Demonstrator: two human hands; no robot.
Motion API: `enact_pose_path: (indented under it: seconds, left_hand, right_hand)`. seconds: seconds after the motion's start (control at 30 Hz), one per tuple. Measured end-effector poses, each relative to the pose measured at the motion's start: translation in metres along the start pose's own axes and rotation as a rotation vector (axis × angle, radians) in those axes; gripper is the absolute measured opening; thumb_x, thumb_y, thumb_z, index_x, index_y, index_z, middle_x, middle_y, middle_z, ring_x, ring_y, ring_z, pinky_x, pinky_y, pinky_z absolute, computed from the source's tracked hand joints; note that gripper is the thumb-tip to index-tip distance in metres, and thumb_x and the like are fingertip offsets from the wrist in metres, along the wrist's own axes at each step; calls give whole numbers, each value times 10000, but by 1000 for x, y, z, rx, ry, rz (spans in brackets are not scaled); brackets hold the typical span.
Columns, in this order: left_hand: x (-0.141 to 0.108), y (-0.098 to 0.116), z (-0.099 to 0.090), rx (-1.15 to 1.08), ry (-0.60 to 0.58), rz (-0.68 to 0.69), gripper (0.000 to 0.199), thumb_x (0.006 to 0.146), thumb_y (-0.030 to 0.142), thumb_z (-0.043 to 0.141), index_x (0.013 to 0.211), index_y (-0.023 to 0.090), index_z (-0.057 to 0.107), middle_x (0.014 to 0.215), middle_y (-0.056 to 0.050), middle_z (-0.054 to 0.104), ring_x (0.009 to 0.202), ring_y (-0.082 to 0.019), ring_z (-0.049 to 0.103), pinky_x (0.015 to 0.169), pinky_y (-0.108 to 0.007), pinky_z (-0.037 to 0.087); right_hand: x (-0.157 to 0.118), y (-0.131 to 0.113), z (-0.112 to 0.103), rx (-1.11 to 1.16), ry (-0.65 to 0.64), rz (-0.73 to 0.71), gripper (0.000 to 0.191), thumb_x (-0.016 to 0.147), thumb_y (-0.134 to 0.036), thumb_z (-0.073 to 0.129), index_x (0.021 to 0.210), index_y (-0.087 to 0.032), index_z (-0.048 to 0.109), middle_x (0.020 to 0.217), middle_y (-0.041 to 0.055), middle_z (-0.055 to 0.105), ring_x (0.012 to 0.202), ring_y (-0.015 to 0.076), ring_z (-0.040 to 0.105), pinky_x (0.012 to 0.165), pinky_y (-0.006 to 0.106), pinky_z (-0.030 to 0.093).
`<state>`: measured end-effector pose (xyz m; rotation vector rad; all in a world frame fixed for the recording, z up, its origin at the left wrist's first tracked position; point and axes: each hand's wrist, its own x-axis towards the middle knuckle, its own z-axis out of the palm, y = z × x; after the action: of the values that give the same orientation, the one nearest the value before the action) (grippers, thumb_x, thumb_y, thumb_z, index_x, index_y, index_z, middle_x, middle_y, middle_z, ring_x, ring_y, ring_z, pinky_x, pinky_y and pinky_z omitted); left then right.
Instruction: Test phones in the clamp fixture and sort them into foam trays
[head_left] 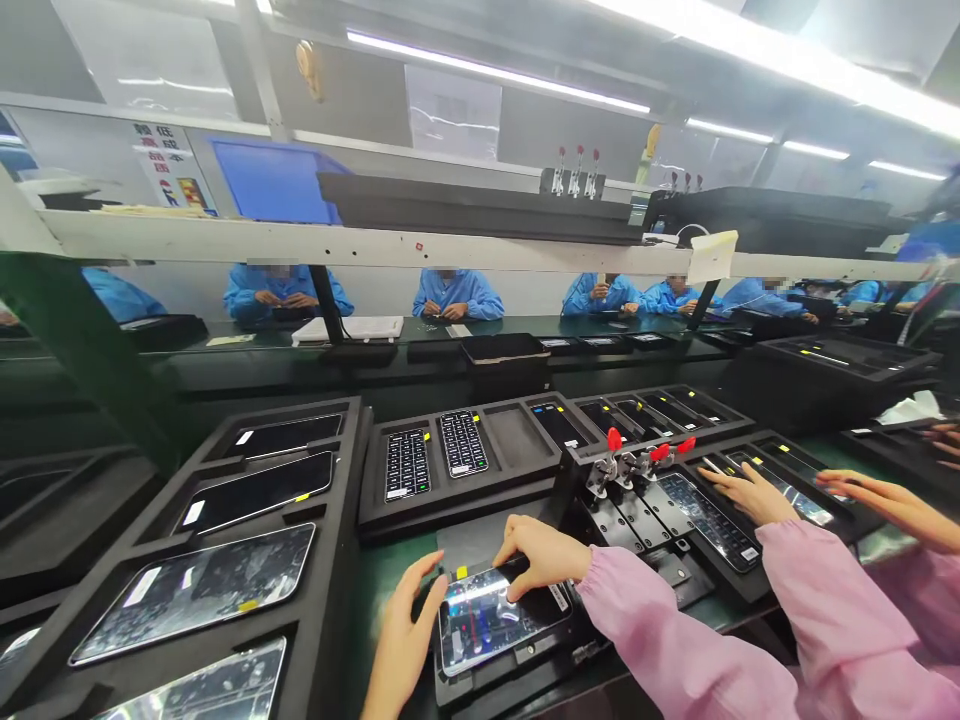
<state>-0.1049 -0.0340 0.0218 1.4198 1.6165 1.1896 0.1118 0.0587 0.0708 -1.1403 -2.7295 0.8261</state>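
Note:
A phone with a reflective screen and a yellow tab at its far edge lies in a black fixture in front of me. At its left edge is my left hand, open, with thumb and index finger apart and close to the corner. My right hand, in a pink sleeve, reaches over the far edge of the phone, its thumb on the screen and its curled fingers at the edge. The fingertips behind that edge are partly hidden. Metal toggle clamps with red tips stand just beyond, to the right.
A black foam tray with several phones stands at the left. Another tray behind holds units with key-like patterns. At the right, another person's hands work over a phone. People in blue sit across, beyond a white shelf beam.

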Motion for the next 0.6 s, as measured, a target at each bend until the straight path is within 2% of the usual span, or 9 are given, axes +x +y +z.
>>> enact_pose_path:
  seconds: [0.1,0.17,0.2,0.27,0.33,0.37,0.5,0.57,0.6]
  left_hand:
    - [14,10,5,61,-77,31,341,796,463,513,988,227,667,1036,-53,687,969,-241,621,853,-370,481]
    - [19,14,7,90,-105,61,282,780,456,540,844,234,702,899,-35,716,872,-233,646,793,-339,497]
    - [20,14,7,105,-114,80,269,772,457,550,774,236,704,846,-28,717,835,-230,650,770,-326,500]
    - [20,14,9,132,-117,113,277,765,464,552,693,237,693,797,-25,712,805,-229,649,750,-313,500]
    - [18,14,13,152,-108,131,285,774,470,535,703,241,689,825,-34,713,831,-240,648,769,-325,497]
    - [17,14,16,159,-107,138,288,785,469,520,722,243,686,867,-40,713,865,-248,645,795,-338,490]
    - [15,28,43,141,-192,205,291,834,442,460,737,254,661,1045,-44,680,1060,-248,580,911,-356,436]
    - [16,42,59,112,-290,267,278,848,415,450,736,259,652,1087,-36,664,1138,-226,528,942,-332,412]
    - [17,49,65,92,-349,294,276,855,402,443,741,258,649,1123,-38,646,1163,-218,508,952,-325,402]
  right_hand:
    - [-5,-1,6,-29,69,46,545,499,-497,775,997,-305,662,938,19,528,913,199,499,775,319,407]
    - [-15,-6,8,31,220,56,638,498,-446,791,1090,-300,601,962,15,525,914,193,501,788,327,413]
    - [-23,-9,7,91,322,58,628,537,-402,783,1118,-289,573,954,11,529,896,177,509,785,313,420]
    - [-42,-15,4,226,534,64,426,676,-320,703,1078,-261,576,874,0,544,818,137,526,743,270,435]
    - [-63,-19,-5,301,725,67,185,786,-279,593,965,-234,604,766,-7,549,726,119,529,679,252,440]
    - [-73,-20,-11,299,818,62,126,811,-275,562,917,-226,608,732,-6,550,695,119,527,656,257,440]
    - [-97,-11,-45,135,1240,23,50,816,-243,554,824,-218,597,753,13,577,713,141,537,662,296,453]
    - [-96,-4,-64,32,1374,27,59,816,-239,553,846,-216,599,830,33,591,792,161,550,714,322,468]
    - [-93,0,-73,-6,1398,33,95,821,-245,546,892,-214,600,894,46,594,855,172,552,752,337,472]
